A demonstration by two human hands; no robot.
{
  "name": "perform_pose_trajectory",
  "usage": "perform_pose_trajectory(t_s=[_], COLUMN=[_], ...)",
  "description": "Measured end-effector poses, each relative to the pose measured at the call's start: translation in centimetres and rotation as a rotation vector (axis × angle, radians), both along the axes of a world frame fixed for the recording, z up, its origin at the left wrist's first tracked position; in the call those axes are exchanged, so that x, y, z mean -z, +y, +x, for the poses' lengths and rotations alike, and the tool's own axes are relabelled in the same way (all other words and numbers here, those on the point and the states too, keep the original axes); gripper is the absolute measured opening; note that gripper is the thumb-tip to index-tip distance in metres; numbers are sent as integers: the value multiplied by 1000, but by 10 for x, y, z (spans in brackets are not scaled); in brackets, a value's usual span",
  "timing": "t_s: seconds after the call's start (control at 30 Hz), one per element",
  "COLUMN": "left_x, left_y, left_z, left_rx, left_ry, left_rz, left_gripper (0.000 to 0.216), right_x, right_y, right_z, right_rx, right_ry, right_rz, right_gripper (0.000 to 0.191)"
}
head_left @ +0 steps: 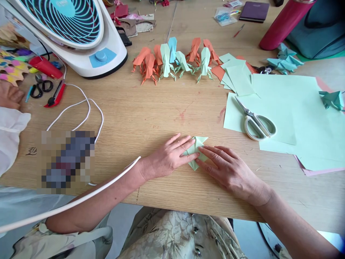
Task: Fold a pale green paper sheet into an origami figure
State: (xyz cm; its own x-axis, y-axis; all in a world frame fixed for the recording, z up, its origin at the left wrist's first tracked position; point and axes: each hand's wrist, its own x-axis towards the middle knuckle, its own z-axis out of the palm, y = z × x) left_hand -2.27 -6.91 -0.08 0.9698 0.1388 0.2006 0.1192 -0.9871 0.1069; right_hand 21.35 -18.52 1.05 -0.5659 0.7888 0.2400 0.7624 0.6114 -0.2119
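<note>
A small folded piece of pale green origami paper (pixel 195 163) lies on the wooden table close to its front edge. It has a pointed lower tip and creases down its middle. My left hand (pixel 172 155) rests flat with outstretched fingers over its left side. From the right, my right hand (pixel 229 169) touches the paper with its fingertips, fingers extended and palm down. Parts of the folded paper are hidden under the fingers of both hands. White-handled scissors (pixel 258 124) lie on pale green sheets (pixel 283 97) to the right.
Several folded paper figures (pixel 167 59) in orange, green and blue stand at the back. A fan (pixel 94 61) is at the back left, its white cable (pixel 88 104) nearby. A red bottle (pixel 283 27) stands back right. Another person's hand (pixel 10 94) shows at the left edge.
</note>
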Motion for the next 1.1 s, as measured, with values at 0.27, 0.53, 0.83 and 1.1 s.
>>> perform_pose_trajectory(t_s=[0.27,0.53,0.83,1.1], left_x=[0,-4,-3,-1], left_y=[0,0,0,2], left_z=[0,-2,-4,-4], left_rx=[10,-2,11,31], left_ry=[16,82,79,80], left_rz=[45,30,0,-25], left_gripper=[47,56,64,67], right_x=[-2,-4,9,14], right_y=[-4,-25,-34,-36], right_z=[0,-16,-25,-23], right_rx=[-5,49,146,141], right_ry=[-61,-11,91,93], right_rz=[-19,-33,-24,-53], right_gripper=[39,42,38,43])
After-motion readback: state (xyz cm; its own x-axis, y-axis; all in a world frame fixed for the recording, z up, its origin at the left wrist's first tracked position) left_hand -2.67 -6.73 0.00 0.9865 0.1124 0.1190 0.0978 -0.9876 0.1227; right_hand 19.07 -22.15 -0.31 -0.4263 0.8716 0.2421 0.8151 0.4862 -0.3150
